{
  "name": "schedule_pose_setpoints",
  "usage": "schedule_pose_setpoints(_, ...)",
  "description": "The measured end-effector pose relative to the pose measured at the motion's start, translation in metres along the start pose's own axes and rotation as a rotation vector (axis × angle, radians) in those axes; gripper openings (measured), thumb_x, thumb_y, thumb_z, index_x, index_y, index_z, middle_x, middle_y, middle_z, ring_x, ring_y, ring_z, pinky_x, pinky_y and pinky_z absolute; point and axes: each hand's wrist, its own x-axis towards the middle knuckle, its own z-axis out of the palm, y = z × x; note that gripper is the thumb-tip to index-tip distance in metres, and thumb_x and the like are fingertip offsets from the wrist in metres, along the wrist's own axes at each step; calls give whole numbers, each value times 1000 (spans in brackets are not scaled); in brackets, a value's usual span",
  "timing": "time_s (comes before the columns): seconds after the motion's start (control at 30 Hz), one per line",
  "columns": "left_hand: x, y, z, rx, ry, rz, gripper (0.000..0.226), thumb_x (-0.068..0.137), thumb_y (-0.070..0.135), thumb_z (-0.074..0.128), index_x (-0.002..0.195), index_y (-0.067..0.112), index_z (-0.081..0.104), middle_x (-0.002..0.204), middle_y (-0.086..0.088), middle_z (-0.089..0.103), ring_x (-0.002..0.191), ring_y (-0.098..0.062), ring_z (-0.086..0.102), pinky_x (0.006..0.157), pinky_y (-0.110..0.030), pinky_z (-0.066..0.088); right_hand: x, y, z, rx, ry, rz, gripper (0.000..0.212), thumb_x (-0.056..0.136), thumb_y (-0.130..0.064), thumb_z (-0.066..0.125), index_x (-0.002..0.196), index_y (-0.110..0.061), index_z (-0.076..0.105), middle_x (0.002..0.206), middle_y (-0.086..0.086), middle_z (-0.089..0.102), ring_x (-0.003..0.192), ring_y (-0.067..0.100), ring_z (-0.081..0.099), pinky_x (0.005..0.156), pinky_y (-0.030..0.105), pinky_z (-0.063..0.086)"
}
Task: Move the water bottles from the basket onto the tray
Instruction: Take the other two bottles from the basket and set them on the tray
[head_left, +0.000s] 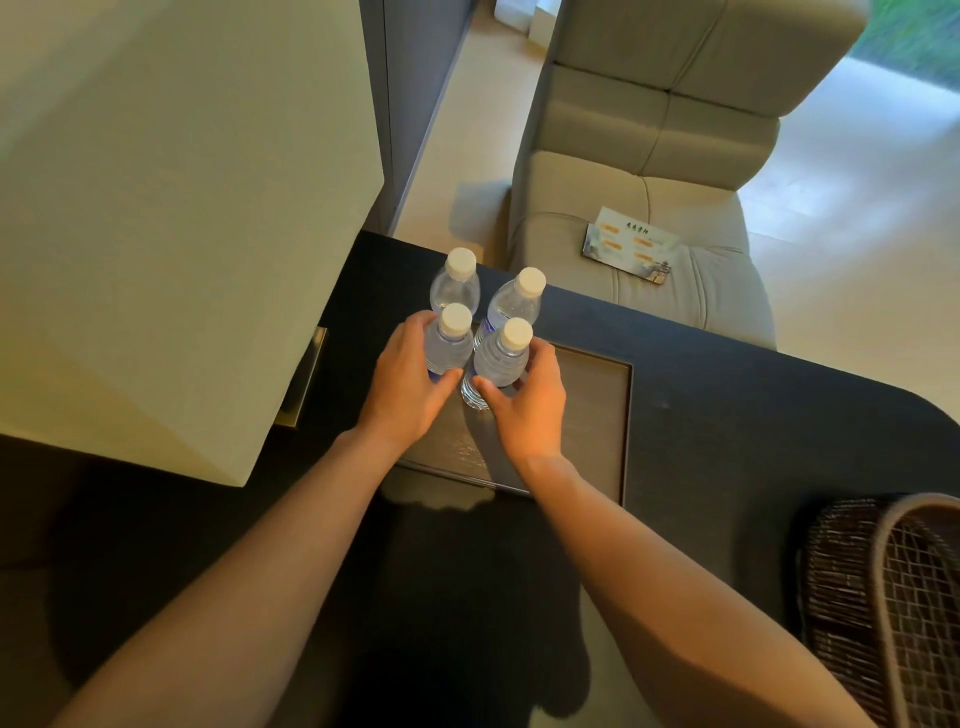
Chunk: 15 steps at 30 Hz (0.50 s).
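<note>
- Head view: I see four water bottles standing upright in a tight two-by-two cluster at the far left part of the tray (597, 415), a dark rectangular tray lying on the dark table (727, 415).
- My left hand (410, 379) is curled around the near-left bottle (448, 345), fingers on its far side and thumb across the front, so it is wrapped on that bottle.
- My right hand (527, 400) is cupped the same way around the near-right bottle (501, 358), thumb at its lower front and fingers round the right side.
- The far-left bottle (455, 283) and the far-right bottle (514, 301) stand just behind those two, touching or almost touching them; I cannot tell which. Neither hand grips them.
- All four carry white caps.
- The woven basket (841, 582) sits at the near right edge of the table, well apart from the tray; the part of its inside I can see holds no bottle.
- A pale lampshade (171, 208) fills the left, and a beige armchair (649, 156) with a printed card (628, 244) on its seat stands beyond the table.
</note>
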Motion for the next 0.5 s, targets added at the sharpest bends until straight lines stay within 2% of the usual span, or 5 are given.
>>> schedule_pose_setpoints(0.27,1,3,0,-16,-5,7,73,78,16,86,140,20,47,139,-7,56,129,-20,53,100,-32,45,-1,0,4,7,25,-15,66,83,-16,88,137,-20,51,135,0,62,127,12,58,109,43,51)
schedule_pose_setpoints(0.37,-2,5,0,-28,10,-3,73,78,15,86,140,20,47,139,-6,57,130,-20,53,101,-32,44,-1,0,5,10,23,-12,68,83,-15,88,139,-20,50,136,-1,60,129,13,57,109,42,51)
schedule_pose_setpoints(0.43,-2,6,0,-38,15,-9,74,78,15,86,141,20,47,140,-5,57,131,-20,52,103,-35,46,-1,1,5,5,25,-16,70,82,-17,89,139,-22,49,136,-3,59,127,9,57,109,37,50)
schedule_pose_setpoints(0.5,-5,8,1,-38,26,-24,77,78,17,86,143,21,46,142,-6,56,132,-21,51,105,-38,46,-5,2,5,-3,26,-20,71,80,-19,90,136,-27,48,131,-11,58,120,-5,56,104,19,47)
